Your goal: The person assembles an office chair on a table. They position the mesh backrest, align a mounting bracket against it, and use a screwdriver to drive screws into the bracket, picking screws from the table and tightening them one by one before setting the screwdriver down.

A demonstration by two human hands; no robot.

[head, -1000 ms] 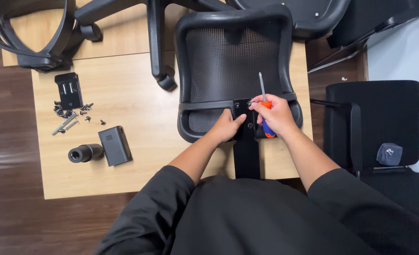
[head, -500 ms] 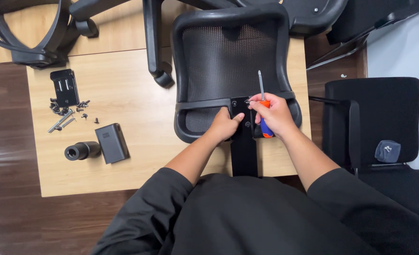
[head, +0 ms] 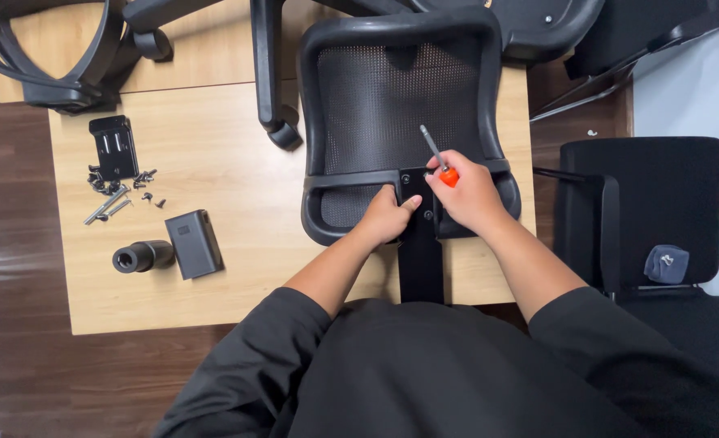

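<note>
A black mesh chair backrest (head: 404,101) lies flat on a light wooden table (head: 213,170). A black metal bracket (head: 421,235) runs from its lower middle toward me. My left hand (head: 385,217) presses on the bracket's left side at the joint. My right hand (head: 466,193) grips a screwdriver (head: 437,156) with an orange and blue handle, its shaft pointing up and away over the mesh. Both hands sit close together at the bracket plate with its screw holes.
Loose screws and bolts (head: 120,193), a black plate (head: 113,146), a dark box (head: 194,243) and a black cylinder (head: 140,256) lie at the table's left. Chair base legs (head: 266,73) and an armrest (head: 51,57) rest at the back. Another black chair (head: 643,211) stands on the right.
The view has shifted slightly. My right hand has tilted the screwdriver so its shaft leans up-left over the mesh. My left hand stays on the bracket.
</note>
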